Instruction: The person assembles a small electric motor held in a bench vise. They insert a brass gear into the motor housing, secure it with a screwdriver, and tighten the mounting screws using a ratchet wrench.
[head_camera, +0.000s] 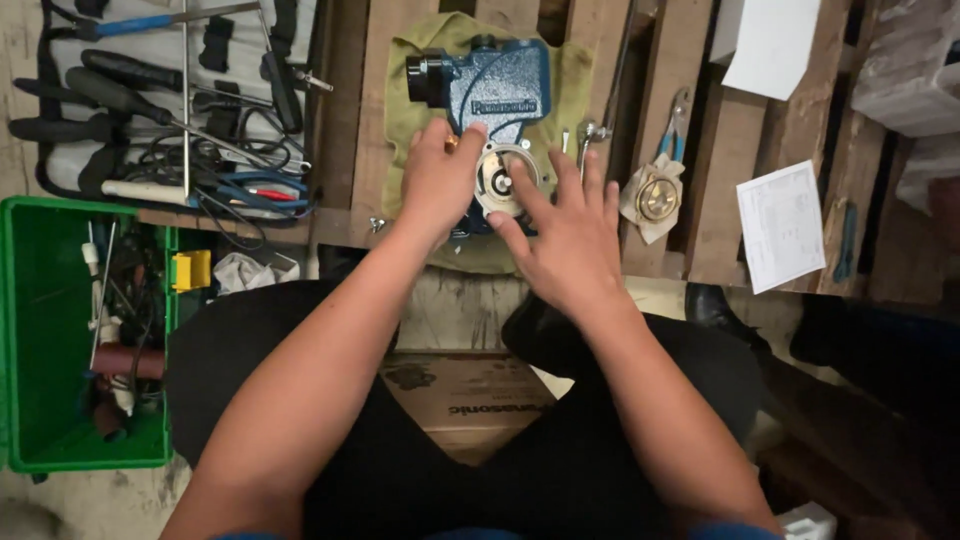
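Tight up top: tool spread (170, 100) sat beyond my left hand (440, 180), pliers (674, 130) and a brass disc on rag (652, 200) just off my right hand (570, 235). Blue pump housing (500, 90) lay on a green cloth (400, 120) over pallet slats (350, 120), round plate (503, 180) facing up. Left fingers curled on its edge, pinching a small brass bit; right hand spread flat, thumb on the plate.

A wooden pallet (720, 170) with long brown boards fills the top of the frame. At the lower left, a green plastic crate (40, 330) sits on a grey, dirty floor (60, 500). A cardboard box (470, 400) lies at the bottom middle. White papers (780, 225) rest on the boards at the right. The light is soft and even.
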